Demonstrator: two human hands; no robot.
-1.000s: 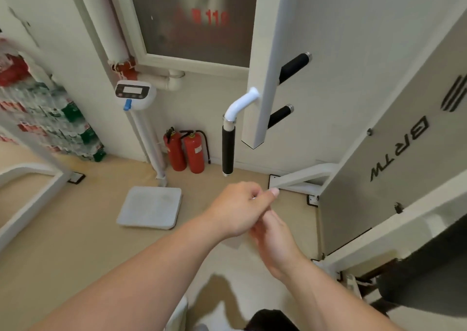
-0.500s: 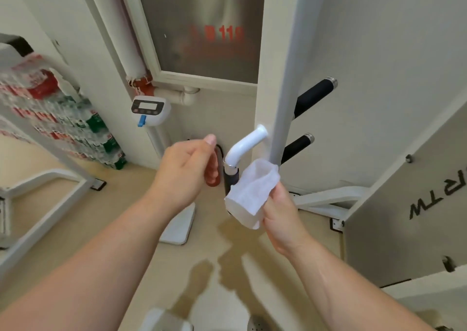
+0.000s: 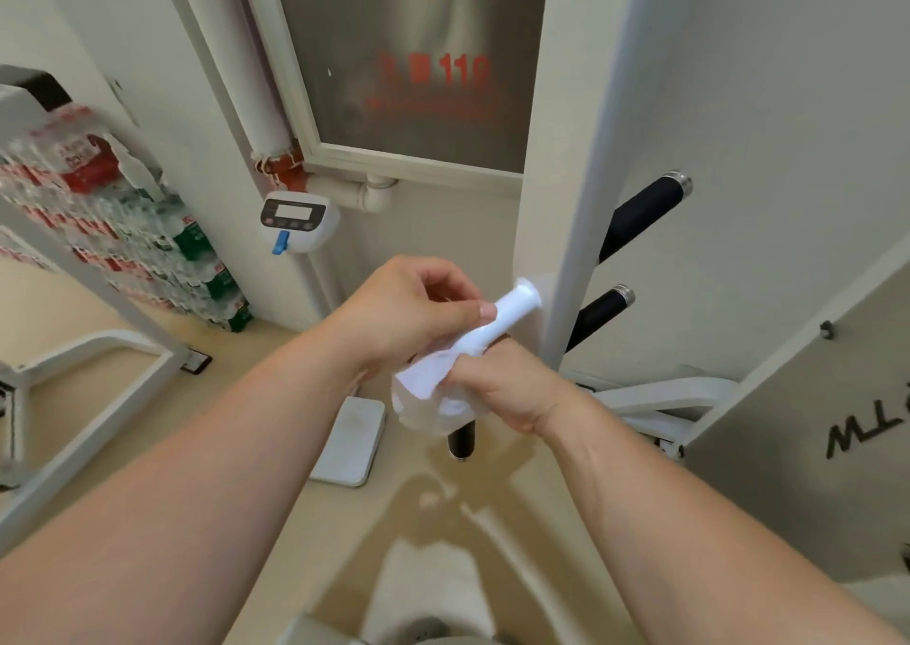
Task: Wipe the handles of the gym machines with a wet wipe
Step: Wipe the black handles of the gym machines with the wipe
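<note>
Beige floor [image 3: 147, 428] runs up to pale walls, and a frosted panel [image 3: 418, 78] with red "110" lettering sits above a white pipe. Stacked packs of bottled water [image 3: 123, 231] stand off to one side, and a weighing scale has its display head [image 3: 295, 221] on a pole and its flat platform [image 3: 352, 440] on the floor. Right in front of the person a white upright post [image 3: 556, 201] of a gym machine carries two short black handles [image 3: 640, 211] sticking out on its far side. On the near side a bent handle [image 3: 512, 302] curves out of the post and down to a black grip [image 3: 461, 440]. The right hand [image 3: 507, 388] has its fingers curled round that grip with the wet wipe [image 3: 423, 398] bunched between palm and grip, so only the grip's lower end shows beneath. The left hand [image 3: 408, 309] is just above it, fingers curled, pinching the handle's white bend with the thumb laid flat along it
</note>
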